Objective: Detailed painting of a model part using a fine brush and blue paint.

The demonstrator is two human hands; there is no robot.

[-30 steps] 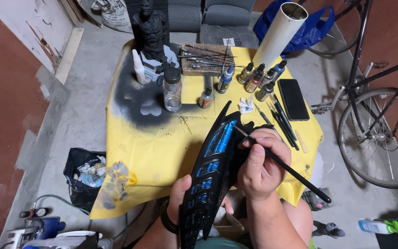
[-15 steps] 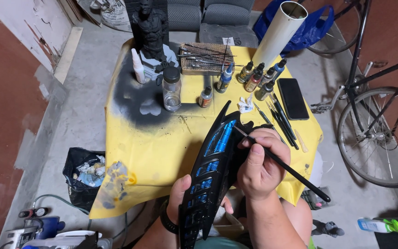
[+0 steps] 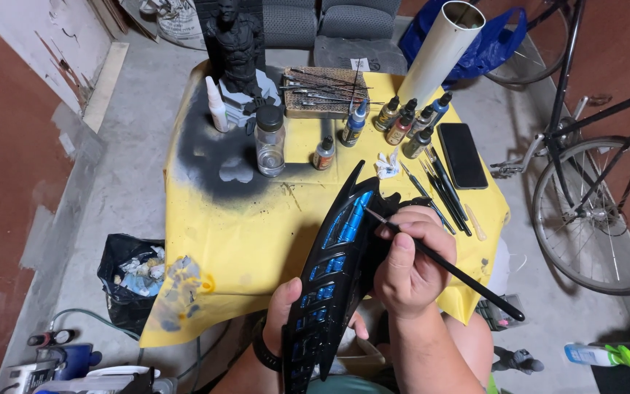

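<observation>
My left hand (image 3: 282, 312) grips the lower end of a long black, wing-shaped model part (image 3: 333, 273) with blue panels, holding it slanted above my lap. My right hand (image 3: 408, 264) pinches a thin black paintbrush (image 3: 450, 270); its tip touches the upper blue panels of the part. Behind them stands a small table under a yellow cloth (image 3: 249, 233) with a black sprayed patch. Several small paint bottles (image 3: 406, 124) stand at its far side.
On the table: a glass jar (image 3: 270, 140), a dark figure statue (image 3: 236, 51), a tray of brushes (image 3: 322, 91), a black phone (image 3: 462, 155), loose brushes (image 3: 439, 186), a white tube (image 3: 442, 51). A bicycle (image 3: 599, 197) stands to the right, a black rubbish bag (image 3: 129, 273) to the left.
</observation>
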